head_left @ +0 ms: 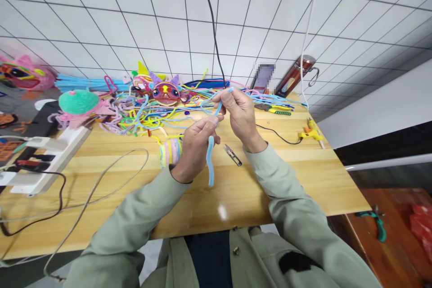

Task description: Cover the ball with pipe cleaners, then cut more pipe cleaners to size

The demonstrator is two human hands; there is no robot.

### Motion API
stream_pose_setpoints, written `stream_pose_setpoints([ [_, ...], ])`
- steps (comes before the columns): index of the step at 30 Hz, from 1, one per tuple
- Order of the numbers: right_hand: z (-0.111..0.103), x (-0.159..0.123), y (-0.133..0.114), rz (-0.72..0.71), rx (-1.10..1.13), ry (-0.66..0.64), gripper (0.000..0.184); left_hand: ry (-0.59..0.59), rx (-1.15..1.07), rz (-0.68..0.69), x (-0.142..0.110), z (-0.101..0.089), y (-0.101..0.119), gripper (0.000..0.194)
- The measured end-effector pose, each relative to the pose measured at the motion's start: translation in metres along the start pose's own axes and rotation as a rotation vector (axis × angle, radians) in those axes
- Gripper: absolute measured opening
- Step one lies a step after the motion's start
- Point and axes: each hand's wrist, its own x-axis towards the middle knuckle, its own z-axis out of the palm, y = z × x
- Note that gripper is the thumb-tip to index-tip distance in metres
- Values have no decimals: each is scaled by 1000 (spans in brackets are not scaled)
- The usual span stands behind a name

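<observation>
A light blue pipe cleaner (210, 162) runs between my two hands above the wooden table. My left hand (199, 139) pinches it lower down, and one end dangles below the fingers. Higher up, my right hand (239, 112) grips it between thumb and fingers, where a loop of it bends off to the left. Beneath my hands lie small thread snips (232, 155). A striped pastel ball of wound pipe cleaners (170, 152) sits beside my left wrist, partly hidden by it.
Loose colourful pipe cleaners (148, 114) spread along the back, with a horned mask figure (166, 91) among them. A yellow glue gun (311, 132), green-handled pliers (278, 110), a brown flask (295, 74) and a phone (263, 77) are right. A white power strip (54, 162) and cables lie left.
</observation>
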Motion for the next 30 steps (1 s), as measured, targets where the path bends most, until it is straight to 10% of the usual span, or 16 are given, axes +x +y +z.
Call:
stream_pose_setpoints([
  [30, -12, 8, -2, 153, 87, -88, 58, -42, 350, 195, -10, 2, -17, 42],
])
